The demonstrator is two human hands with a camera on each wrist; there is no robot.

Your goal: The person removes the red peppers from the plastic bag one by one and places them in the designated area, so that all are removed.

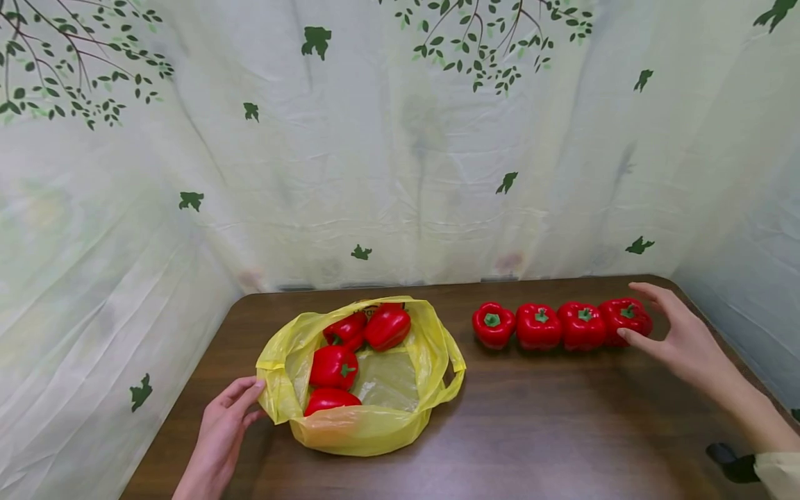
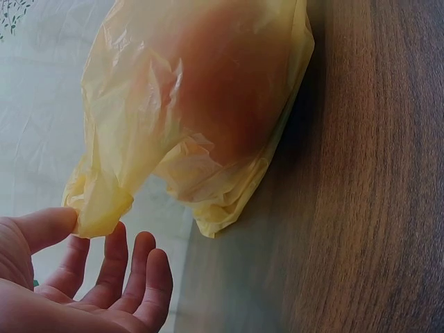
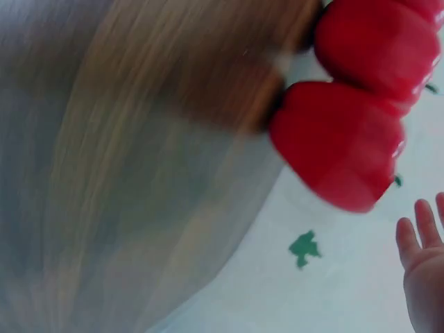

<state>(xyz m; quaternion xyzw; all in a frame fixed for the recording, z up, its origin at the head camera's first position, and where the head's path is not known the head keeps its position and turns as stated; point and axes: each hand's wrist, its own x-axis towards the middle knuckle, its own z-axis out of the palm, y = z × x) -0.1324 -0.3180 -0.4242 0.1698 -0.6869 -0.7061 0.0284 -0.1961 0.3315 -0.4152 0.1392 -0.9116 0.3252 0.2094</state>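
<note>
A yellow plastic bag (image 1: 365, 436) stands with its mouth spread on the table, several red bell peppers (image 1: 333, 367) inside it. My left hand (image 1: 220, 432) pinches the bag's left handle between thumb and fingers, and the left wrist view shows the handle (image 2: 104, 208) in that pinch. To the right, more red bell peppers stand in a row with green stems up. My right hand (image 1: 684, 340) is at the rightmost bell pepper (image 1: 625, 317), thumb and fingers spread apart around its right side. In the right wrist view the hand (image 3: 430, 270) shows apart from the end pepper (image 3: 340, 149).
The brown wooden table (image 1: 512, 423) ends at a pale curtain (image 1: 406, 173) printed with leaves, which hangs behind and at both sides. A black strap (image 1: 734, 464) shows at the right wrist near the sleeve (image 1: 778, 472).
</note>
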